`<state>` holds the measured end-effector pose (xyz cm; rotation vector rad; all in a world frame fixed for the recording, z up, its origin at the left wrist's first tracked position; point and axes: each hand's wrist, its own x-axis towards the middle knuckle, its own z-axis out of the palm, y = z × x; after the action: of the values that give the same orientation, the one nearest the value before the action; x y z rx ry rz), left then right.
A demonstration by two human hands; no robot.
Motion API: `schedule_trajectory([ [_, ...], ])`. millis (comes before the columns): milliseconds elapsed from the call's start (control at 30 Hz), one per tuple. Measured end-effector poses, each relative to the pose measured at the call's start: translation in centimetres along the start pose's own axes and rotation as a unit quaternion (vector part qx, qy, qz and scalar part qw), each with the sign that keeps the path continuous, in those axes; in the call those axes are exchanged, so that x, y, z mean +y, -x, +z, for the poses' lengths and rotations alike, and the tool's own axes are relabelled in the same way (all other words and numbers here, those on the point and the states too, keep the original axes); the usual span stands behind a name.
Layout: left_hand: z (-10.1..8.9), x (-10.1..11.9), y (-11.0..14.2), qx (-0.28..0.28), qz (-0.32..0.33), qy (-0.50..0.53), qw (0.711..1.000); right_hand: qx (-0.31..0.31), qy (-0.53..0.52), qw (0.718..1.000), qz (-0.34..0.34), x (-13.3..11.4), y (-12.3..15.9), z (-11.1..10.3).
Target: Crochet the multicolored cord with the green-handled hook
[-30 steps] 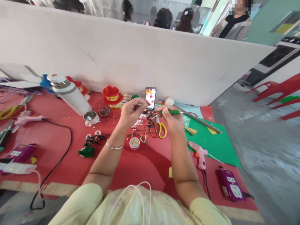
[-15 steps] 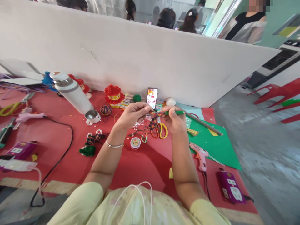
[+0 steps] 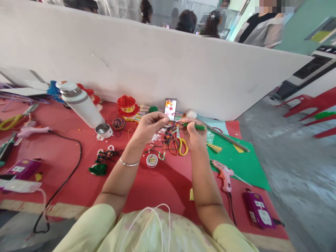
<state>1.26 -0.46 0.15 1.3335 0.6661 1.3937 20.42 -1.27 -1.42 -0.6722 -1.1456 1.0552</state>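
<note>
Above the middle of the red table, my right hand is closed around a crochet hook with a green handle, its tip pointing left. My left hand pinches the top of a small multicoloured crochet piece, dark with orange and purple, which hangs between the hands. The hook's tip is at the upper edge of that piece; the stitch itself is too small to make out. Just below lie scissors with yellow and red handles. A phone with a lit screen leans behind my hands.
Left stand a white bottle, a metal cup and a multicoloured yarn ball. A small round spool sits in front. At right are a green sheet, a pink glue gun and a purple power box. A white partition stands behind.
Both hands stay close together. The green hook handle has tilted and shifted slightly left, and the crochet piece has turned and moved a little. Behind the partition, a standing person has moved left.
</note>
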Motion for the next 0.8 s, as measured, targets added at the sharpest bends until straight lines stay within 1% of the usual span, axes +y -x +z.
schedule_trajectory([
  [67,0.15,-0.19,-0.08,0.012,0.006,0.010,1.000,0.021,-0.003,1.000,-0.006,0.29,-0.08,0.14],
  [133,0.33,-0.34,-0.06,-0.002,0.013,0.009,1.000,0.029,-0.011,0.999,-0.012,0.52,-0.08,0.24],
  [267,0.38,-0.39,0.18,-0.012,0.025,-0.017,0.999,0.021,-0.020,0.999,-0.016,0.57,0.08,0.16],
  [400,0.10,-0.07,0.40,-0.039,0.002,-0.061,0.997,0.004,-0.007,1.000,-0.007,0.30,0.12,0.01],
  [467,-0.03,0.05,0.43,-0.046,-0.001,-0.063,0.997,-0.003,-0.018,1.000,-0.001,0.26,0.01,0.01],
  [633,-0.22,-0.08,0.40,-0.045,-0.003,-0.013,0.999,-0.017,-0.059,0.998,0.015,0.53,-0.17,0.06],
  [700,-0.21,-0.17,0.40,-0.051,-0.019,0.012,0.998,-0.018,-0.046,0.999,0.004,0.68,-0.08,-0.01],
  [800,-0.01,-0.31,0.38,-0.040,-0.034,0.032,0.998,-0.021,0.007,0.999,-0.028,0.81,0.11,-0.20],
])
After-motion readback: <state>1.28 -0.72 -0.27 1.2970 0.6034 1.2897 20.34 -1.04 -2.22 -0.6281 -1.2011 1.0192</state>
